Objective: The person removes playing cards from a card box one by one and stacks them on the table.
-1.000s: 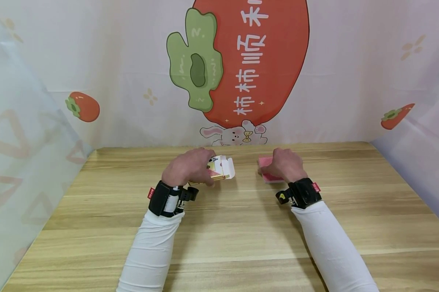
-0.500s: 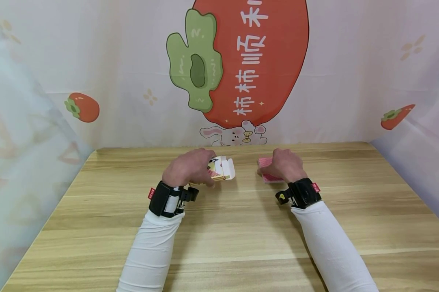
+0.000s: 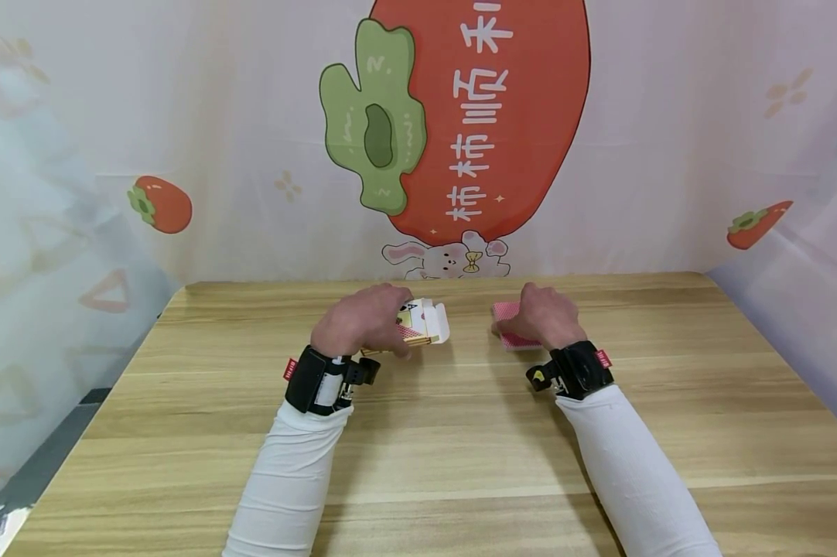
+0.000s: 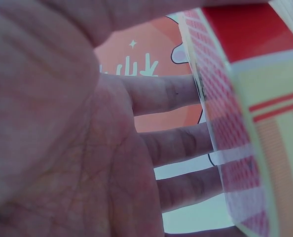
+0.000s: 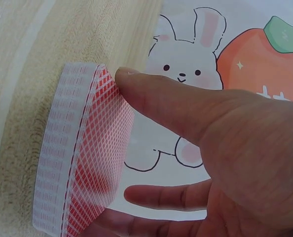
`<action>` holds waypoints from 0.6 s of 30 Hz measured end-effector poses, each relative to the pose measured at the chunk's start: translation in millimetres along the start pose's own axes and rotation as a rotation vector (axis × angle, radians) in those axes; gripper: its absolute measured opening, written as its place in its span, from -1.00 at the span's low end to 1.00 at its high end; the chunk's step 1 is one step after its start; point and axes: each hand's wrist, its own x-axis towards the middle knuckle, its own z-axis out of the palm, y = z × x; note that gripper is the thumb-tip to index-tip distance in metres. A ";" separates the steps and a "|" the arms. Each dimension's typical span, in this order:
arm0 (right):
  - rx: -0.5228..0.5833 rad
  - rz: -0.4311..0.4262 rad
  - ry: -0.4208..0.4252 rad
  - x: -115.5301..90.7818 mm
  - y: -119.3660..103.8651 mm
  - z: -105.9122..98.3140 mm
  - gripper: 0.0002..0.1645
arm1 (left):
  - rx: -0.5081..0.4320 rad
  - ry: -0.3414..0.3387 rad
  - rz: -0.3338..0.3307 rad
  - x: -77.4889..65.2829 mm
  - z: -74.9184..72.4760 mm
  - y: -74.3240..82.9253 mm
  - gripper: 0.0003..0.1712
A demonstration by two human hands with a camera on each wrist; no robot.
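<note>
My left hand (image 3: 363,318) grips an open playing-card box (image 3: 415,325) between the thumb and the fingers. The box has a white flap spread on its right end and an ace printed on its face. In the left wrist view the card box (image 4: 230,128) shows its red-patterned side, the fingers reaching its far edge. To the right, my right hand (image 3: 545,316) holds a deck of playing cards (image 3: 507,311) with red patterned backs, lying on the table. In the right wrist view the thumb touches one end of the card deck (image 5: 99,158) and fingers reach the other end.
The wooden table (image 3: 453,464) ends at a printed backdrop (image 3: 251,139) close behind both hands. A white curtain (image 3: 35,255) hangs along the left edge. Some table surface lies between the box and the deck.
Both hands, the box and the deck stay where they were. The left curtain has swung away from the table, showing a dark strip beside the left edge.
</note>
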 end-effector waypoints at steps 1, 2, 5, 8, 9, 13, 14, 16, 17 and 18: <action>-0.003 -0.001 -0.001 -0.2 0.0 -0.2 -0.08 | -0.002 -0.001 0.000 0.3 -0.1 0.1 -0.20; -0.006 -0.001 -0.002 -0.4 0.0 -0.4 -0.08 | -0.004 -0.003 -0.001 0.7 -0.2 0.1 -0.20; -0.016 -0.003 -0.003 -0.6 0.2 -0.5 -0.05 | -0.004 -0.005 0.001 0.9 -0.2 0.3 -0.19; -0.019 -0.003 0.000 -0.4 0.4 -0.3 -0.04 | 0.002 -0.004 0.003 0.0 -0.2 0.6 -0.19; -0.019 -0.002 0.000 -0.2 0.4 -0.1 -0.04 | 0.005 -0.003 0.004 -0.5 -0.3 0.8 -0.19; -0.015 -0.001 -0.002 0.0 0.4 0.0 -0.03 | 0.013 -0.001 0.006 -1.4 -0.5 1.3 -0.18; -0.014 -0.001 -0.002 0.1 0.5 0.0 -0.02 | 0.014 -0.001 0.006 -1.6 -0.7 1.4 -0.17; -0.010 -0.002 -0.002 0.1 0.5 0.1 -0.02 | 0.013 -0.002 0.006 -1.2 -0.6 1.4 -0.17; -0.010 -0.003 -0.002 0.1 0.5 0.1 -0.02 | 0.012 -0.002 0.005 -0.9 -0.6 1.4 -0.18; -0.009 -0.003 -0.003 0.1 0.5 0.0 -0.02 | 0.011 -0.003 0.005 -0.6 -0.5 1.3 -0.18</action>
